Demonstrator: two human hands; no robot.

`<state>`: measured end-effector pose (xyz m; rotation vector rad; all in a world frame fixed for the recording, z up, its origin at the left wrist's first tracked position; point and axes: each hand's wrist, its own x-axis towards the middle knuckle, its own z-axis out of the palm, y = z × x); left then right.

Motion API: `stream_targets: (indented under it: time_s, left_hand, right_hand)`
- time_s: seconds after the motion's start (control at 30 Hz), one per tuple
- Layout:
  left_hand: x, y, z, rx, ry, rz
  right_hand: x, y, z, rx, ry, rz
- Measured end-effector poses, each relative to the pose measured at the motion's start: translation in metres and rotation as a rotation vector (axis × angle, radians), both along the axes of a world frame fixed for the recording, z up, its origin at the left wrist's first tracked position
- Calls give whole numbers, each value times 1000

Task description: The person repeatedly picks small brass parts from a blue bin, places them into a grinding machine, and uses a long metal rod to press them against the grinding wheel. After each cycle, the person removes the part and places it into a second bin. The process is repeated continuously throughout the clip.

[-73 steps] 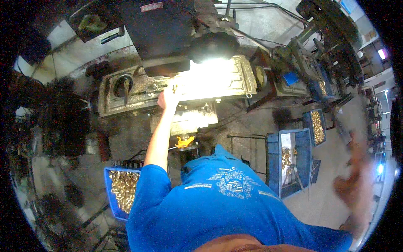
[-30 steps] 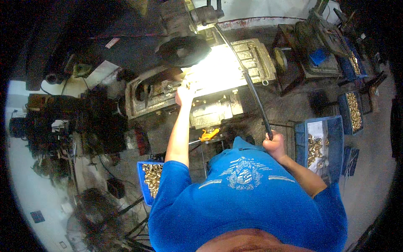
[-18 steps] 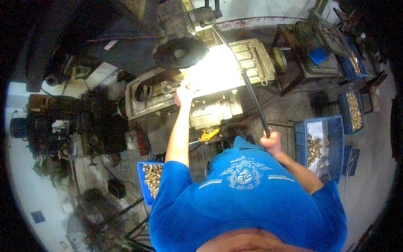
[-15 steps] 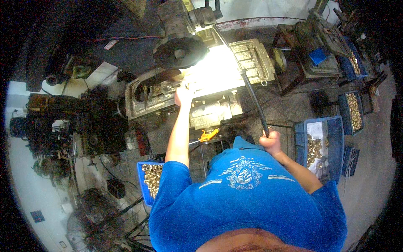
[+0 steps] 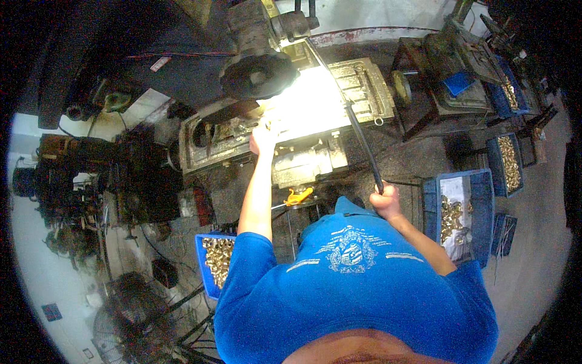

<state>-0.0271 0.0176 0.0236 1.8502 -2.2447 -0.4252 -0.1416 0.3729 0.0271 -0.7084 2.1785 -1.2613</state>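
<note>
My right hand is closed around the lower end of a long black lever, which slants up to the machine's head. Over at the machine table, my left hand reaches in below the dark round machine head. Its fingers look curled at the work area, but glare and small size hide what they hold. A very bright light washes out the middle of the table. Below the table's front is an orange handle.
A blue bin of small brass-coloured parts stands by my left elbow. To my right are a larger blue crate with similar parts and a narrower blue bin. A fan stands at lower left, a metal bench at far right.
My right hand and the lever's lower end have shifted slightly left and away from me. My left hand stays at the same spot on the machine.
</note>
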Motion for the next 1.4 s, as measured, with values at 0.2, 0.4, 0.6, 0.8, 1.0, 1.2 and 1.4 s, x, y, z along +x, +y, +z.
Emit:
stream_targets:
  time_s: [0.2, 0.4, 0.6, 0.8, 1.0, 1.2, 1.4]
  left_hand:
    - [4, -8, -11, 42, 30, -11]
    - [4, 4, 7, 41, 79, -17]
    - [1, 11, 14, -31, 65, 13]
    - [2, 5, 4, -18, 83, 39]
    - [3, 3, 2, -2, 59, 35]
    - [4, 4, 1, -32, 57, -4]
    - [3, 0, -3, -21, 94, 35]
  right_hand:
    - [-6, 5, -39, -76, -7, 34]
    - [-6, 3, -32, -112, 21, 45]
    - [-7, 2, -37, -136, 5, 14]
    - [-7, -2, -30, -156, 30, 48]
    - [-8, -3, -36, -153, 99, 52]
    - [-10, -3, -43, -151, 67, 52]
    - [-11, -3, -56, -200, 169, 42]
